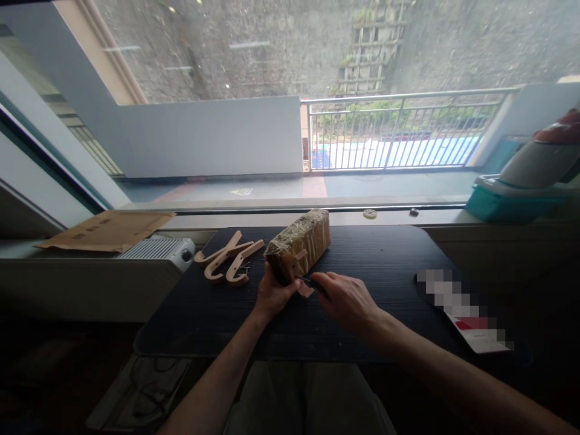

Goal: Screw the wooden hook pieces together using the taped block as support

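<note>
A brown block [308, 235] wrapped in clear tape lies at an angle near the table's far edge. My left hand [274, 293] is closed around its near end, thumb towards the right. A pale wooden hook [306, 290] lies against that end, partly covered by my fingers. My right hand [347, 296] grips a slim dark-handled tool, which looks like a screwdriver [316, 284]; its tip reaches close to my left thumb and the hook. Several loose wooden hooks [222, 266] lie left of the block, with small screws [244, 269] beside them.
The dark table [181, 326] stands against the window sill [435, 219]. A partly blurred flat item [480, 332] lies at the table's right side. On the sill are a tape roll [370, 214] and a teal box [507, 202]. At left, a brown envelope [109, 229] rests by a white radiator [156, 249].
</note>
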{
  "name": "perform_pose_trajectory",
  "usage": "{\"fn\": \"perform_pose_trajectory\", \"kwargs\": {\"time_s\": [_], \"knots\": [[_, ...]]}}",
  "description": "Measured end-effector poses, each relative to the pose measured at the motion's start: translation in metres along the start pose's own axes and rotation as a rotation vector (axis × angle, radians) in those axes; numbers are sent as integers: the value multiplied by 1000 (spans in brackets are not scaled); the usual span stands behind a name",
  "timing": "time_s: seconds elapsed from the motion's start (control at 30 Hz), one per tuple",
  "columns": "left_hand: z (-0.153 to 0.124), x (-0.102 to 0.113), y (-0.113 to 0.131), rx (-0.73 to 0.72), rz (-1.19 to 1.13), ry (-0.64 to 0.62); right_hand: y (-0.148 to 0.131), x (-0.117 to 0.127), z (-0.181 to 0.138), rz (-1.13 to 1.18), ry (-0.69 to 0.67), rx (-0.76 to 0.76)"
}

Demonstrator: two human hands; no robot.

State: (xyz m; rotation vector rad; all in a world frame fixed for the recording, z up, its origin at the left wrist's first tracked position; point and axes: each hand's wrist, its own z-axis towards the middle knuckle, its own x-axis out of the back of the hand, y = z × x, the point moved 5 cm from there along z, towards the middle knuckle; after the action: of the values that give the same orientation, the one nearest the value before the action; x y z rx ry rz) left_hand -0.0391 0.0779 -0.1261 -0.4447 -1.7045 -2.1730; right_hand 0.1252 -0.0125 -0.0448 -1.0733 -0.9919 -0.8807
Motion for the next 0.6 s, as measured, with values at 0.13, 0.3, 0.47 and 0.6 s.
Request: {"fn": "perform_pose_trajectory", "kwargs": {"time_s": [0.13, 0.3, 0.47, 0.6], "knots": [[1, -1, -2, -4, -13, 0, -12, -4, 1, -208, 5, 182], [2, -2, -5, 6, -35, 7, -6, -13, 1, -21, 104, 103], [2, -2, -3, -15, -22, 10, 21, -31, 4, 573, 143, -262], [2, 0, 0, -3, -33, 13, 32, -48, 6, 894, 38, -441]]}}
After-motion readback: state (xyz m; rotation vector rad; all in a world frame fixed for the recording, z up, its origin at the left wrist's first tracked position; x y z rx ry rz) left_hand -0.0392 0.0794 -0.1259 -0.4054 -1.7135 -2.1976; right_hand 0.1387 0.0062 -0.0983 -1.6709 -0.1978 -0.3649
